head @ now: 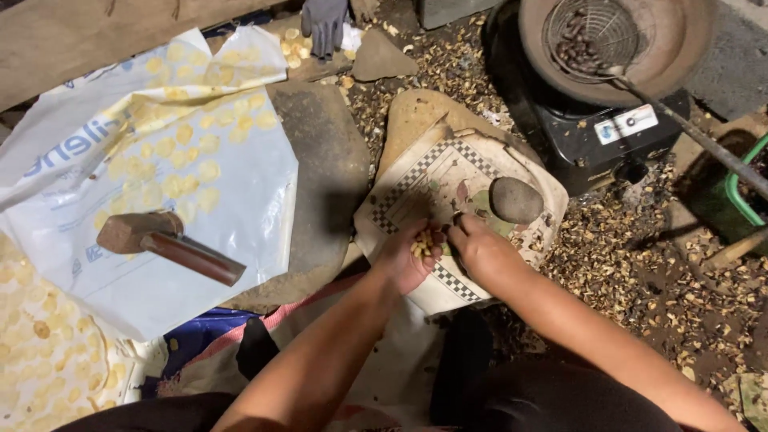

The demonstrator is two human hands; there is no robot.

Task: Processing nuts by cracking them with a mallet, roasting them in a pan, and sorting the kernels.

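Hidden or unclear: the fingertips of the right hand [478, 244] curl downward onto the checkered board [448, 180], so what they pinch, if anything, cannot be told. The pale kernels [422, 242] in the left hand [408, 256] are small and partly covered by the fingers; their number cannot be made out. The grey glove [324, 22] at the top edge is cut off by the frame, as is the green container [732, 192] at the right edge. The contents of the wire basket [590, 34] are dark and indistinct.

Hand pose: both forearms reach forward from the lower edge and meet over the near corner of the board. The left hand lies palm up, its grip cupped loosely around the small heap of kernels. The right hand sits just beside it, knuckles up, fingers bent toward the board; whether its grip is clenched or released cannot be told. The two hands nearly touch.

Surroundings: a rounded grey stone [516, 200] rests on the board, just beyond the right hand. A wooden-handled hammer [164, 242] lies on a white plastic sheet [240, 200] well to the left, among flattened yellow pieces [164, 148]. Broken shells [640, 256] litter the ground to the right. The basket sits in a round pan [680, 40] atop a black stove [592, 136].
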